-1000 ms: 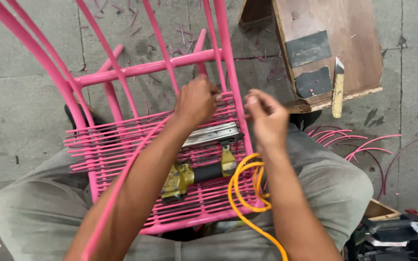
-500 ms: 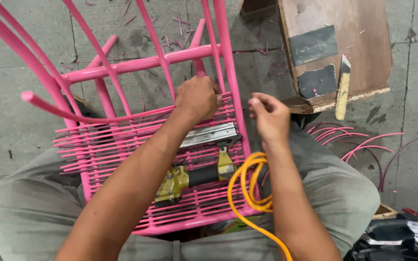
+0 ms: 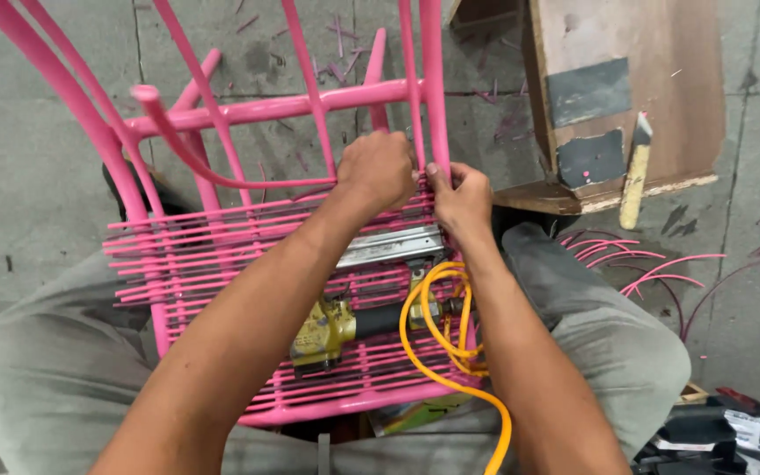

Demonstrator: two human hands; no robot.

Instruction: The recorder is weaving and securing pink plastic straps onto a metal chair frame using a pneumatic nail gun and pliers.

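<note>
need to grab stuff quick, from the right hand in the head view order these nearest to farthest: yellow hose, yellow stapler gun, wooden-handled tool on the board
From the right hand:
1. yellow hose, coiled just below it on the pink woven seat.
2. yellow stapler gun, lower left, lying on the seat.
3. wooden-handled tool, off to the right on the wooden board.
The last two are near a tie.

- We see the left hand (image 3: 378,167) and the right hand (image 3: 461,198) close together, both gripping the pink strands at the back edge of the pink chair frame (image 3: 248,110).
- A yellow staple gun (image 3: 354,321) lies on the woven pink seat (image 3: 222,264), its coiled yellow hose (image 3: 437,339) beside the right forearm.
- A wooden board (image 3: 635,53) rests on the concrete floor (image 3: 28,158), a hammer (image 3: 637,171) lying against it.
- Loose pink strands (image 3: 653,268) lie by the right knee.
</note>
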